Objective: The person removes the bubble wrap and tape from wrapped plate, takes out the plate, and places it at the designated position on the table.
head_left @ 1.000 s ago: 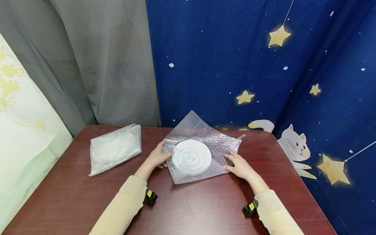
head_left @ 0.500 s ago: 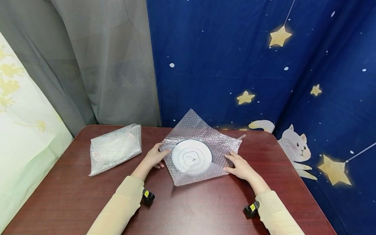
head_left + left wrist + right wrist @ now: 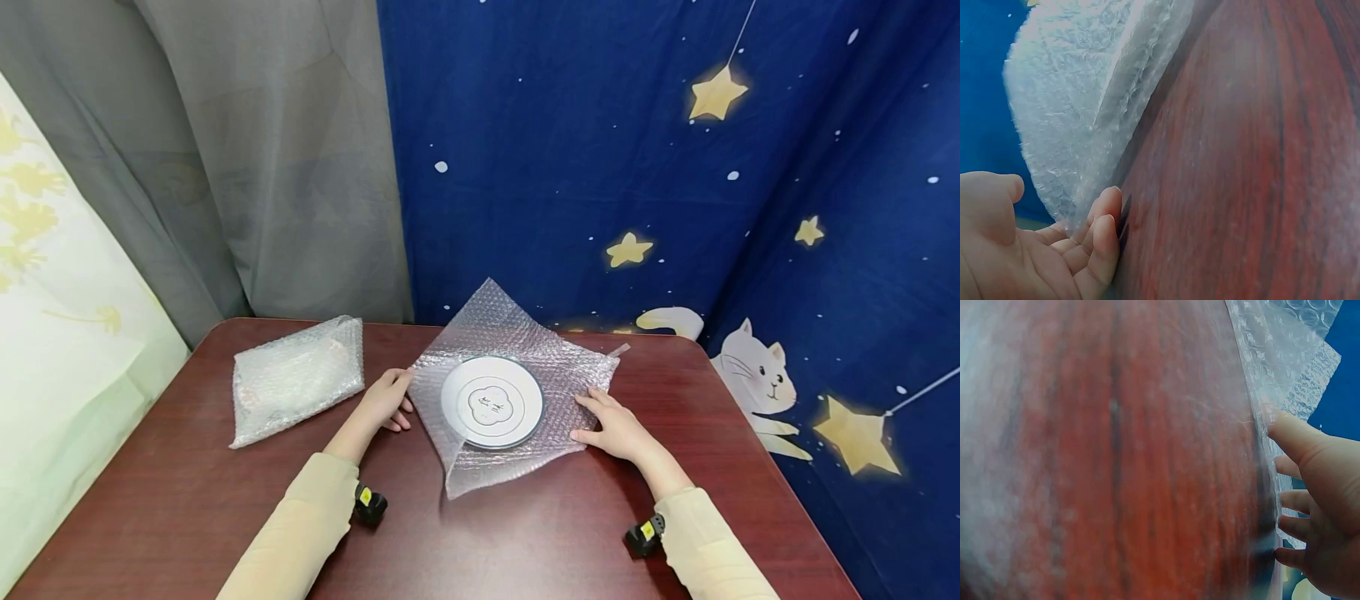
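Neither grip visibly clasps anything: the left hand (image 3: 384, 402) touches the clear diamond-shaped bubble-wrap sheet (image 3: 495, 321) at nine o'clock, the right hand (image 3: 613, 425) rests on it at three. A one-sided tug could drag the round white dark-rimmed plate (image 3: 492, 406), lying near the sheet's middle, askew.

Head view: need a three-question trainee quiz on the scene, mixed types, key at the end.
1. True or false: the plate lies on the bubble wrap.
2. Which lies to the left of the left hand? A: plate; B: packet; C: both.
3. Fill in: the blue curtain shows stars and a ____.

Key: 1 true; 2 B; 3 cat.
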A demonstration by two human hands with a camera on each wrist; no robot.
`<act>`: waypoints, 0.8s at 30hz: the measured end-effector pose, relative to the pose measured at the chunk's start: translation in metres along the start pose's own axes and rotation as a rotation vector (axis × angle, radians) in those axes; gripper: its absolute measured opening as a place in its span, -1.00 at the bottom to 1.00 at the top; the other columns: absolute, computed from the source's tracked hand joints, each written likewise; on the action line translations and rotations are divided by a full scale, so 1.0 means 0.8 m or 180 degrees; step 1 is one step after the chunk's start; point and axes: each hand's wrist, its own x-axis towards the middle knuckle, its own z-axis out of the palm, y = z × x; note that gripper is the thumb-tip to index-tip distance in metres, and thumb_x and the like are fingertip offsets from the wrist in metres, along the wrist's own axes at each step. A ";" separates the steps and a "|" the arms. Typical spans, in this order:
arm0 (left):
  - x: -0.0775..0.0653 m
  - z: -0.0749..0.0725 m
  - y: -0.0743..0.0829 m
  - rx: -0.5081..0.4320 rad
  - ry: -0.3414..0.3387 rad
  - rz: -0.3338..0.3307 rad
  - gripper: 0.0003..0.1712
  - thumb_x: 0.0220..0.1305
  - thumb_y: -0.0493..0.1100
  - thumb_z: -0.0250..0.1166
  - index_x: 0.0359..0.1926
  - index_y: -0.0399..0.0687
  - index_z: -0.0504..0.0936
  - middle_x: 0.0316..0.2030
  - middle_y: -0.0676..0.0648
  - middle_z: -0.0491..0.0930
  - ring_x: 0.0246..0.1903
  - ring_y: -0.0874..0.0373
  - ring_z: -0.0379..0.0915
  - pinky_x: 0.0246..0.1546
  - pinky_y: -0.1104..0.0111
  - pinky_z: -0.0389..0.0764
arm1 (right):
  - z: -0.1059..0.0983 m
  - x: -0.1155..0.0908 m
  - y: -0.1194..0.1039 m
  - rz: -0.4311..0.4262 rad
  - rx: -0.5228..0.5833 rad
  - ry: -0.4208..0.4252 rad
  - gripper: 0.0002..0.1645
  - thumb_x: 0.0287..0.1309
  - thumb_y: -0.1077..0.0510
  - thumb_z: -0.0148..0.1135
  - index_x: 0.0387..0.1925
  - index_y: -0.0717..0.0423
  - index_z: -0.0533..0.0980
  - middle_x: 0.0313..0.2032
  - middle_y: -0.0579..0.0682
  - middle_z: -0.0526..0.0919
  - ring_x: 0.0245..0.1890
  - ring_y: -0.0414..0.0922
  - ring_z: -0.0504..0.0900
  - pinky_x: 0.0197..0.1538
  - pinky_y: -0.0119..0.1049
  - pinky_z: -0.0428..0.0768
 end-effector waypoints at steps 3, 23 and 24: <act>0.000 -0.005 -0.003 -0.0092 -0.0008 -0.0012 -0.37 0.48 0.20 -0.19 0.30 -0.16 0.23 -0.47 -0.25 0.54 -0.74 0.05 0.53 -0.74 0.31 0.53 | 0.000 0.000 0.000 0.0008 0.0013 0.0003 -0.15 0.11 -0.15 0.32 0.31 0.24 0.34 0.34 0.38 0.16 0.35 0.28 0.10 0.25 0.26 0.14; -0.009 -0.040 -0.015 -0.0383 -0.0415 -0.0187 -0.20 0.41 0.38 -0.28 0.21 -0.24 0.25 -0.51 -0.18 0.50 -0.67 -0.03 0.53 -0.68 0.27 0.54 | 0.001 -0.004 0.000 -0.0004 -0.0015 -0.0006 -0.09 0.08 -0.19 0.33 0.33 0.24 0.31 0.34 0.39 0.15 0.35 0.30 0.08 0.24 0.32 0.10; -0.010 -0.041 -0.016 -0.0388 -0.0422 -0.0186 -0.18 0.39 0.40 -0.27 0.20 -0.25 0.27 -0.50 -0.18 0.51 -0.66 -0.03 0.53 -0.67 0.27 0.54 | 0.001 -0.004 0.000 0.0000 -0.0017 -0.0011 -0.08 0.08 -0.19 0.33 0.33 0.24 0.31 0.35 0.39 0.15 0.35 0.30 0.08 0.24 0.32 0.09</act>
